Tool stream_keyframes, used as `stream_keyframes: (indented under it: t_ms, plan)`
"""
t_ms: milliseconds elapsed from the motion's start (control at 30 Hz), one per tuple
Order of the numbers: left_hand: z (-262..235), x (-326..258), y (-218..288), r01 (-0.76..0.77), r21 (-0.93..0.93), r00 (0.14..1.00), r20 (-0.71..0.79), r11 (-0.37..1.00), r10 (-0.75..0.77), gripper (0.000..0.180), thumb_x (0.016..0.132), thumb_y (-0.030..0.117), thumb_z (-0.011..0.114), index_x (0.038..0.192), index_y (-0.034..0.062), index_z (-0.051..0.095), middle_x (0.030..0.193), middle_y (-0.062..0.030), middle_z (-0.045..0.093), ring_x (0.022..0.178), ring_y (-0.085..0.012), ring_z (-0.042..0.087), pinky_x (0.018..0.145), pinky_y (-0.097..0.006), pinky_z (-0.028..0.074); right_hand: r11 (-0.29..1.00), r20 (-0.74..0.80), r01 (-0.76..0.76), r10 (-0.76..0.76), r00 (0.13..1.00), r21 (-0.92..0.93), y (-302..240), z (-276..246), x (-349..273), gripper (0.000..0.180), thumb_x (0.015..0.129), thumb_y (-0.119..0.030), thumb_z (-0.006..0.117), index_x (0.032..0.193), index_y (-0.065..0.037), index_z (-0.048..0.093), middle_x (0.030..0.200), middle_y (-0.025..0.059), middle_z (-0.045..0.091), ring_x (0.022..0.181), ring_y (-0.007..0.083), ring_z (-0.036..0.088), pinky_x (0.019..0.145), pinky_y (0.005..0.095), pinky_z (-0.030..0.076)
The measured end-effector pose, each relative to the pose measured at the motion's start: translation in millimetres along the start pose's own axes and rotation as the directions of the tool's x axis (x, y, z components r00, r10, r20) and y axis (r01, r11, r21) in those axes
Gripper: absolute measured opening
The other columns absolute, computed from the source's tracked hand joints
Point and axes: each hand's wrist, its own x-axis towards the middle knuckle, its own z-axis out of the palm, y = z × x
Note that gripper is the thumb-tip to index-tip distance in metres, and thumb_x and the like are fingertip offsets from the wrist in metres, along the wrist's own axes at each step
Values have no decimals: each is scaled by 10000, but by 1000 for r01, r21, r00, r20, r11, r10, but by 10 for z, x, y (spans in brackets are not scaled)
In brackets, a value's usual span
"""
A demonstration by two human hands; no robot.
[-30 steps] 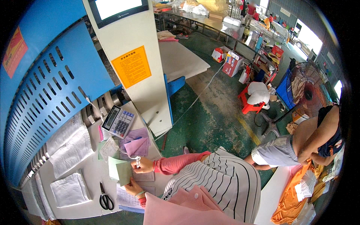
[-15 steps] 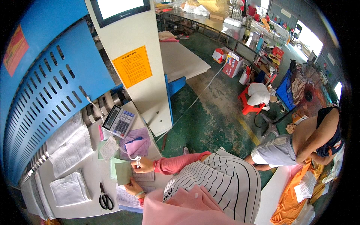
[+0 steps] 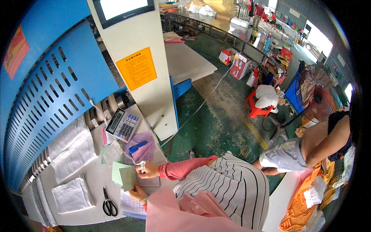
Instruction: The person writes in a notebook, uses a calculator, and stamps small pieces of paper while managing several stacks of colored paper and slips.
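Observation:
My left hand [image 3: 137,193] is closed on the lower edge of some light green paper slips [image 3: 124,176] above the white table. Close beside them, my right hand [image 3: 150,171] pinches a small white twisted object [image 3: 143,166], too small to name surely. Just beyond the slips lie purple-pink papers [image 3: 145,138] with a blue object [image 3: 138,147], perhaps a stapler, on them. A white slip [image 3: 113,152] rests near a calculator [image 3: 123,125]. Under my hands are printed sheets [image 3: 131,203]. Black-handled scissors [image 3: 109,207] lie to the left.
Folded white cloth [image 3: 72,194] sits on the white table [image 3: 98,170]. A blue slotted machine [image 3: 58,89] and a pale post [image 3: 143,77] stand at its far side. To the right are a red stool [image 3: 259,104], a fan [image 3: 317,94], and a bent-over person [image 3: 286,154].
The blue object on the purple-pink papers is now more exposed. The green slips have shifted slightly left and up. The bent-over person at right has changed posture.

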Motion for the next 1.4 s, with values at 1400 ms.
stream_keyframes:
  t_ms: [1400]
  plan:
    - [-31,-19,216,-48,30,999,10,998,48,299,781,148,653,963,-79,583,881,-207,636,777,-289,625,671,-378,478,1000,7,-13,13,1000,11,5,-38,-7,150,687,-136,614,655,-57,490,563,64,498,523,195,495,489,347,360]
